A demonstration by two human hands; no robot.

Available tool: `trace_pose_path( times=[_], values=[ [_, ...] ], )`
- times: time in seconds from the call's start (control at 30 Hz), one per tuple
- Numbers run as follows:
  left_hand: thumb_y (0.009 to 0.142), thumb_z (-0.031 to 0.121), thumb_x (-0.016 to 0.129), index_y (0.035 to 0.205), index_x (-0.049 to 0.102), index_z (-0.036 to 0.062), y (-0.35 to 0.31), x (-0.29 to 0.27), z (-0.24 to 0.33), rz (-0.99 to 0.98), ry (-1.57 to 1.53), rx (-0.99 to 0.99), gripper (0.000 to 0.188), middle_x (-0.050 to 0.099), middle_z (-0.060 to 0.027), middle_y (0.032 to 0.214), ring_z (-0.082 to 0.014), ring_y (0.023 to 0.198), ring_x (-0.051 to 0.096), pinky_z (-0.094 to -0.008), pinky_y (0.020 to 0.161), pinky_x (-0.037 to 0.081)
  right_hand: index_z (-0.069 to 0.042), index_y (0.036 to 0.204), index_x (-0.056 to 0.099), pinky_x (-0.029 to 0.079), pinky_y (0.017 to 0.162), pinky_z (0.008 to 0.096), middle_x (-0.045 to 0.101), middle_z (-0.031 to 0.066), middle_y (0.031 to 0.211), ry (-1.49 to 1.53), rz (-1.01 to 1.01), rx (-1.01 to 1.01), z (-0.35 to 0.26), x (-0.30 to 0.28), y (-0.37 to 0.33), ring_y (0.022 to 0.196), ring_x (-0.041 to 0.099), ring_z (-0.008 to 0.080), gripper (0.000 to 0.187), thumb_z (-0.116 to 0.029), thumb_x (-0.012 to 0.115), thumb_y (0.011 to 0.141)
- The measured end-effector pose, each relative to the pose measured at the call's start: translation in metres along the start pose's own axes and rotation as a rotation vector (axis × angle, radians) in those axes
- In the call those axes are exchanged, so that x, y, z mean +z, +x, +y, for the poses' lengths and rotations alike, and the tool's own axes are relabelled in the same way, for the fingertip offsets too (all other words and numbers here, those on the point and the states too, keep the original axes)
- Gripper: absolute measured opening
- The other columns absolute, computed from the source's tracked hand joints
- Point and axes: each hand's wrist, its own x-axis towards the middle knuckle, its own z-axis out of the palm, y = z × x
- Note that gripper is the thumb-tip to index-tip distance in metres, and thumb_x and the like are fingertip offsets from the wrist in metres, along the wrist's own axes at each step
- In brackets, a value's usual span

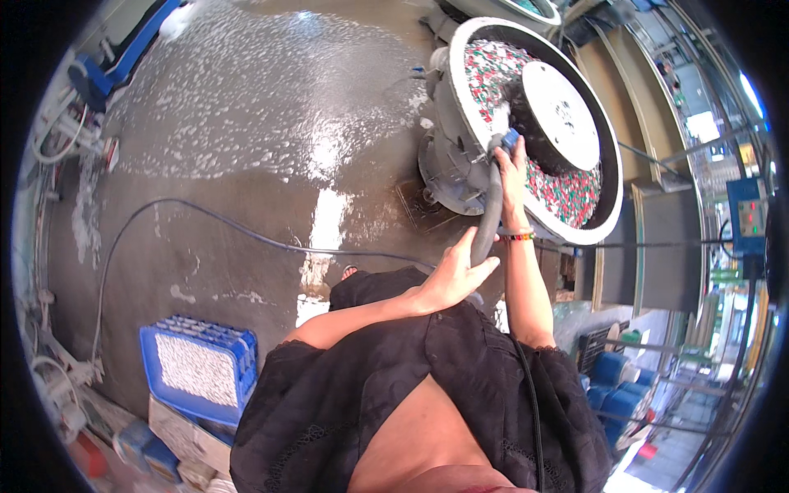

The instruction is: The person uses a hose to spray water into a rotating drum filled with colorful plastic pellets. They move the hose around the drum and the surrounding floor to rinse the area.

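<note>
My right hand [513, 179], with a beaded bracelet at its wrist, grips a thick grey hose [491, 205] near its blue-fitted end [510, 140]. That end points over the near rim of a large round vibratory tumbler bowl [615, 185], and a whitish spray seems to leave it. Lower on the same hose, my left hand [457, 275] closes round it, thumb to the right. Small red, green and white pieces [567, 197] fill the ring-shaped channel of the bowl. A white disc [561, 115] tops its dark centre column.
Foam and water lie on the wet floor [246, 107] at the left. A thin dark hose [222, 218] runs across it. At lower left stands a blue crate [238, 370] of small white pieces. Beige panels [625, 90] and a blue control box [746, 215] stand to the right.
</note>
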Motion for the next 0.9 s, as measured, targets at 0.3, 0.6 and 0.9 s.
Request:
trace_pose_path(
  times=[0.3, 0.6, 0.9],
  values=[
    [0.089, 0.006, 0.054, 0.113, 0.04, 0.0077, 0.029, 0.0, 0.002, -0.057, -0.194, -0.16, 0.027, 0.042, 0.0035, 0.059, -0.004, 0.042, 0.038, -0.0203, 0.038, 0.03, 0.004, 0.106, 0.043, 0.057, 0.069, 0.0394, 0.051, 0.0215, 0.116, 0.698, -0.248, 0.622, -0.068, -0.002, -0.063, 0.096, 0.061, 0.0314, 0.036, -0.019, 0.059, 0.084],
    [0.09, 0.008, 0.05, 0.107, 0.039, 0.0045, 0.069, 0.059, -0.039, -0.281, -0.118, -0.334, 0.02, 0.042, 0.0019, 0.056, -0.0063, 0.042, 0.039, -0.0221, 0.04, 0.032, 0.002, 0.138, 0.016, 0.051, 0.077, 0.0347, 0.063, 0.0184, 0.095, 0.473, -0.194, 0.569, -0.052, -0.096, -0.111, 0.085, 0.063, 0.0246, 0.069, -0.02, 0.057, 0.088],
    [0.089, 0.011, 0.054, 0.113, 0.038, 0.0036, 0.108, 0.159, -0.078, -0.42, 0.158, -0.323, 0.03, 0.046, 0.0014, 0.063, -0.0062, 0.047, 0.042, -0.0225, 0.041, 0.033, 0.004, 0.124, 0.041, 0.045, 0.083, 0.029, 0.063, 0.0126, 0.092, 0.175, -0.163, 0.461, -0.019, -0.223, -0.105, 0.09, 0.059, 0.0155, 0.049, -0.025, 0.057, 0.088]
  ],
)
